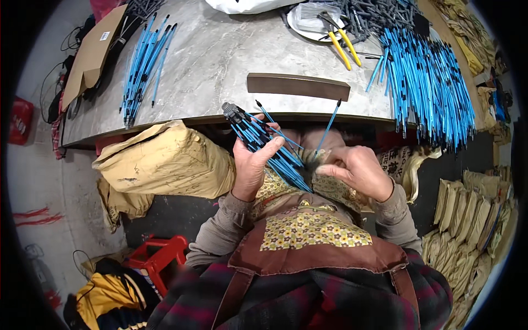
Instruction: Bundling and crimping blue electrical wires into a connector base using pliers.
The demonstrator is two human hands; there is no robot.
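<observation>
- One white plate (300,34) at the table's far side bears what look like clear plastic boxes (312,19); I can't make out their contents.
- A bulky tan sack (159,162) stands against the near table edge, on the worker's left; what fills it is hidden from me.
- The left hand (253,163) is wrapped around a bundle of slender blue rods (283,165), thumb laid across them, above the lap and just off the table. The bundle slants, with black and grey fittings gathered at its upper end.
- One loose blue rod (328,128) with a black tip rises beside the right hand (360,168). Those fingers are curled inward, but blur at the rod's foot means I cannot tell whether they grip it.
- A flat brown bar (297,87) lies across the grey table (220,66), just beyond the hands.
- Yellow-handled pliers (339,50) rest partly over the plate, near dark grey fittings (379,16).
- More blue rods lie heaped at right (426,82), some overhanging the edge, and a smaller bunch at left (144,71).
</observation>
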